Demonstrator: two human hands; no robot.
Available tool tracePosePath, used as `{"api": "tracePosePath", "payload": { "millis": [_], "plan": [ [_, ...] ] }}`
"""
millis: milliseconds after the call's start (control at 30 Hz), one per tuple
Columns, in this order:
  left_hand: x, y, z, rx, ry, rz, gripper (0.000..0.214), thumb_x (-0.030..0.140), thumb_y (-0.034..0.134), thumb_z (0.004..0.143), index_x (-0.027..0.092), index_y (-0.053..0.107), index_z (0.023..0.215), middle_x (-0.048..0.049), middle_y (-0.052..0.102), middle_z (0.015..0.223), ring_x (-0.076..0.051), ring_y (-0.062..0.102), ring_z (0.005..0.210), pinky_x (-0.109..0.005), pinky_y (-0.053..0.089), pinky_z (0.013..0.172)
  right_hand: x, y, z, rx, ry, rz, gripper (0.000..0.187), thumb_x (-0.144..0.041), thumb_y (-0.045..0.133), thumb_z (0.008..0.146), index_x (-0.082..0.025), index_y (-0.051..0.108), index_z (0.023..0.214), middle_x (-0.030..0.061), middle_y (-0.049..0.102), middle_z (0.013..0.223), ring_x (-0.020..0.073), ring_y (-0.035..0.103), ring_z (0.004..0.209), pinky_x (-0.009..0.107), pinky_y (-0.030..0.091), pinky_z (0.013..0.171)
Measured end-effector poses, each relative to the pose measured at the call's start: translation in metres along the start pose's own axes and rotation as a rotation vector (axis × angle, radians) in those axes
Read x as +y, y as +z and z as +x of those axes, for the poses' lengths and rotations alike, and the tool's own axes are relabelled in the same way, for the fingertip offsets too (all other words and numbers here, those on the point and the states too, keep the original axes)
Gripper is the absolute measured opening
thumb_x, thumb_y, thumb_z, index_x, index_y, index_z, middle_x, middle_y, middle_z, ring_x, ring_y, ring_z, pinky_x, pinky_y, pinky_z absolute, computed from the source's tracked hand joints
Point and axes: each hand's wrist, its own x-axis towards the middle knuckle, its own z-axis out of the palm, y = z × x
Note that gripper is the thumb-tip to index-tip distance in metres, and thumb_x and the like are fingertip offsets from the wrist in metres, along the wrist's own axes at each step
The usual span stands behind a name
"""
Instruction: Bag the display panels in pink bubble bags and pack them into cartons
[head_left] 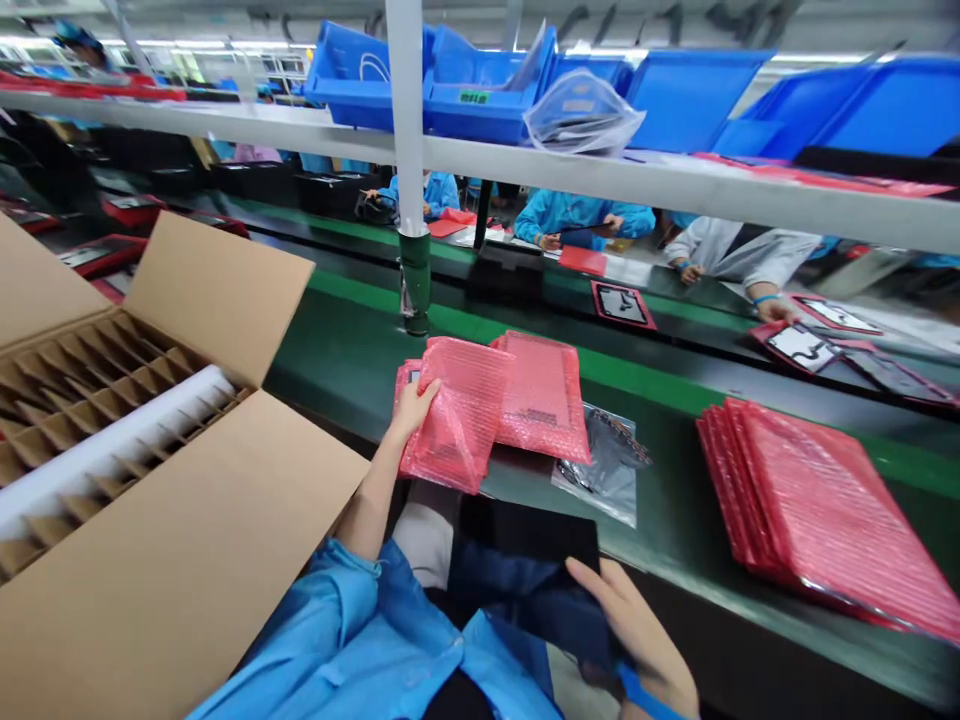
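Note:
My left hand grips the near edge of a pink bubble-wrap bag lying on the green conveyor belt. A second pink bubble bag lies just behind it, and a clear plastic sleeve sits to its right. My right hand holds a black tablet flat over my lap, fingers along its right edge. My sleeves are light blue.
An open cardboard box with a cardboard divider grid and a white foam strip stands at my left. A stack of pink bubble bags lies on the right. A white post, blue bins on a shelf, and co-workers' hands beyond.

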Motion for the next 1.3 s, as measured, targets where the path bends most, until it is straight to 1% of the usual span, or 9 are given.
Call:
{"api": "tracePosePath", "payload": {
  "millis": [133,300,467,600,800,933,1067,1167,1300],
  "plan": [
    [-0.012,-0.02,0.001,0.136,-0.018,0.094,0.035,0.043,0.058,0.105,0.016,0.068,0.085,-0.0067,0.072,0.079,-0.025,0.069,0.083,-0.031,0.052,0.077,-0.016,0.022,0.005,-0.158,0.052,-0.066,0.043,-0.057,0.099,0.061,-0.022,0.074,0.068,0.0007,0.075,0.07,0.0252,0.07,0.07,0.035,0.06,0.067],
    [-0.02,-0.034,0.003,0.145,-0.005,0.234,0.019,0.036,0.07,0.097,0.018,0.073,0.091,-0.0137,0.08,0.094,-0.032,0.074,0.097,-0.037,0.055,0.089,-0.009,0.012,0.0,0.1,0.17,0.176,0.041,-0.05,0.098,0.063,-0.021,0.081,0.086,0.0029,0.077,0.071,0.0259,0.072,0.06,0.035,0.057,0.055],
    [-0.023,-0.031,-0.013,0.222,0.089,0.278,0.052,0.034,0.066,0.1,0.016,0.063,0.148,-0.0227,0.063,0.153,-0.033,0.065,0.14,-0.046,0.051,0.12,-0.006,0.023,0.022,0.265,0.045,0.341,0.048,-0.055,0.095,0.064,-0.021,0.08,0.095,0.0052,0.083,0.083,0.0329,0.082,0.077,0.045,0.069,0.071],
    [-0.044,-0.04,-0.056,-0.012,0.311,0.427,0.051,0.043,0.067,0.101,0.027,0.066,0.15,-0.0139,0.055,0.169,-0.036,0.045,0.162,-0.06,0.033,0.136,-0.014,0.073,0.029,0.196,-0.077,0.453,0.045,-0.053,0.095,0.068,-0.023,0.079,0.099,0.0041,0.086,0.097,0.0294,0.083,0.089,0.042,0.071,0.079],
    [-0.05,-0.031,-0.086,-0.181,0.258,0.481,0.052,0.041,0.06,0.107,0.032,0.061,0.158,-0.0112,0.041,0.18,-0.039,0.03,0.171,-0.079,0.014,0.134,-0.042,0.178,0.052,-0.094,-0.131,0.465,0.063,-0.053,0.099,0.068,-0.022,0.077,0.119,0.0046,0.085,0.108,0.0279,0.081,0.089,0.044,0.072,0.076],
    [-0.05,-0.022,-0.075,-0.128,0.248,0.37,0.056,0.031,0.056,0.106,0.027,0.056,0.162,-0.0142,0.042,0.179,-0.036,0.033,0.17,-0.075,0.011,0.137,-0.05,0.222,0.087,-0.023,-0.447,0.157,0.051,-0.063,0.077,0.091,-0.016,0.079,0.112,0.012,0.084,0.109,0.037,0.077,0.116,0.051,0.065,0.104],
    [-0.068,-0.025,-0.071,-0.057,0.286,0.115,0.054,0.041,0.053,0.108,0.017,0.057,0.157,-0.0198,0.054,0.17,-0.031,0.049,0.161,-0.055,0.033,0.137,-0.046,0.229,0.114,0.104,-0.834,-0.443,0.05,-0.035,0.047,0.109,-0.011,0.071,0.145,0.02,0.074,0.144,0.0379,0.064,0.144,0.054,0.052,0.122],
    [-0.078,-0.028,-0.072,-0.049,0.254,-0.012,0.053,0.046,0.051,0.11,0.019,0.057,0.156,-0.0167,0.059,0.166,-0.029,0.054,0.158,-0.05,0.036,0.136,-0.036,0.225,0.127,-0.007,-1.031,-0.875,0.066,-0.017,0.054,0.1,-0.013,0.054,0.166,0.0176,0.053,0.172,0.0326,0.048,0.16,0.052,0.04,0.134],
    [-0.075,-0.033,-0.075,0.002,0.194,-0.132,0.051,0.049,0.046,0.113,0.024,0.059,0.155,-0.013,0.062,0.163,-0.028,0.057,0.154,-0.049,0.043,0.133,-0.025,0.221,0.128,-0.211,-1.003,-1.088,0.07,-0.041,0.074,0.1,-0.017,0.058,0.164,0.0199,0.049,0.174,0.0418,0.044,0.163,0.065,0.033,0.135]
  ]
}}
